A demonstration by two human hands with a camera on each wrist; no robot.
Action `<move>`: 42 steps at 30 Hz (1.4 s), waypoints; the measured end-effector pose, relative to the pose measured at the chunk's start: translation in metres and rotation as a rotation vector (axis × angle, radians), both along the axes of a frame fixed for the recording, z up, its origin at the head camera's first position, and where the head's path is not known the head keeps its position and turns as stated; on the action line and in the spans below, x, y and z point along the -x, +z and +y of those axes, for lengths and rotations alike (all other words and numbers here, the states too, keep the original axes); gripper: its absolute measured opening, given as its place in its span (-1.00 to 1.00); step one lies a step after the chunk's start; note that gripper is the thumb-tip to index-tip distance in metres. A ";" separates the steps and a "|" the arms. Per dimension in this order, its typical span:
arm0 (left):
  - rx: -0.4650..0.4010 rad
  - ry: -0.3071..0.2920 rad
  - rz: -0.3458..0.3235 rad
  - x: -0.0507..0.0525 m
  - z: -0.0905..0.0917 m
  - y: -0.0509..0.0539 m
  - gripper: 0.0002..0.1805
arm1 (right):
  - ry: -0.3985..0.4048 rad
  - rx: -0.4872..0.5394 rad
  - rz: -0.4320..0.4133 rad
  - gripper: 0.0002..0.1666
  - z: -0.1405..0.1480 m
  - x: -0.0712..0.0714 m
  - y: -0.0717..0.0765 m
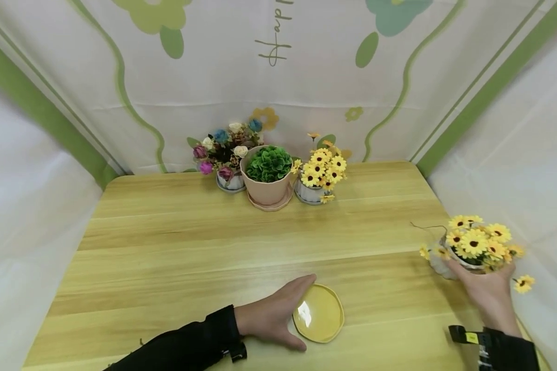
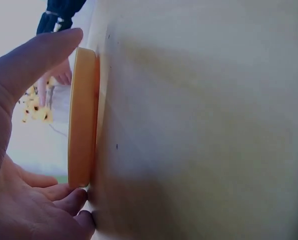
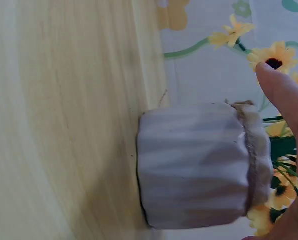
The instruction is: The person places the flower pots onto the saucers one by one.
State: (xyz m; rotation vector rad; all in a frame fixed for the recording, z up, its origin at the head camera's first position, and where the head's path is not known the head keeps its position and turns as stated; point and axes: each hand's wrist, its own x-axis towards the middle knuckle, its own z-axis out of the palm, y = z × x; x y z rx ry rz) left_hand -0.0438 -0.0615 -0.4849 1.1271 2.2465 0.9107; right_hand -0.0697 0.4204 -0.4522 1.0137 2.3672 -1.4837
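Note:
A round yellow saucer [image 1: 319, 315] lies on the table. My left hand [image 1: 271, 314] spreads thumb and fingers around its left side. In the left wrist view, fingers touch the saucer's [image 2: 83, 120] lower edge, and the thumb lies just beyond the other edge. At the table's right side stands a ribbed white pot [image 3: 194, 165] with twine at its neck and yellow daisy-like flowers [image 1: 475, 242]. My right hand [image 1: 489, 293] spans the pot near its rim; in the right wrist view its thumb is straight and apart from the pot. Flowers partly hide its other fingers.
Along the back edge of the wooden table [image 1: 190, 247] stand a pot of mixed roses [image 1: 229, 149], a pink pot [image 1: 264, 190] with a green plant, and another pot of yellow flowers [image 1: 322, 170]. White patterned cloth [image 1: 260, 77] hangs around the table.

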 end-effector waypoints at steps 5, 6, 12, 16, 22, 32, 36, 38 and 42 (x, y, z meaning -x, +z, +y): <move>0.009 -0.010 0.026 0.002 0.008 0.000 0.42 | -0.032 -0.100 0.270 0.53 -0.003 0.012 -0.009; 0.009 -0.012 0.032 0.003 0.009 0.000 0.42 | -0.030 -0.125 0.310 0.46 -0.004 0.014 -0.010; 0.007 -0.030 0.064 0.006 0.014 -0.002 0.39 | 0.024 -0.214 0.347 0.15 -0.006 0.019 -0.012; 0.004 -0.028 0.061 0.008 0.017 -0.001 0.37 | 0.018 -0.197 0.276 0.22 -0.006 0.022 -0.010; -0.002 -0.001 0.008 0.011 0.015 0.000 0.33 | 0.005 -0.150 0.239 0.26 -0.006 0.023 -0.011; -0.005 0.102 -0.066 0.025 -0.002 0.002 0.31 | 0.043 -0.151 0.365 0.00 -0.007 0.022 -0.018; -0.015 0.171 -0.076 0.034 -0.015 0.001 0.32 | 0.063 -0.175 0.366 -0.02 -0.007 0.020 -0.018; -0.026 0.205 -0.082 0.039 -0.022 0.000 0.32 | 0.068 -0.188 0.363 -0.02 -0.007 0.020 -0.018; -0.062 0.272 -0.089 0.049 -0.037 0.000 0.32 | 0.079 -0.187 0.363 0.00 -0.008 0.020 -0.017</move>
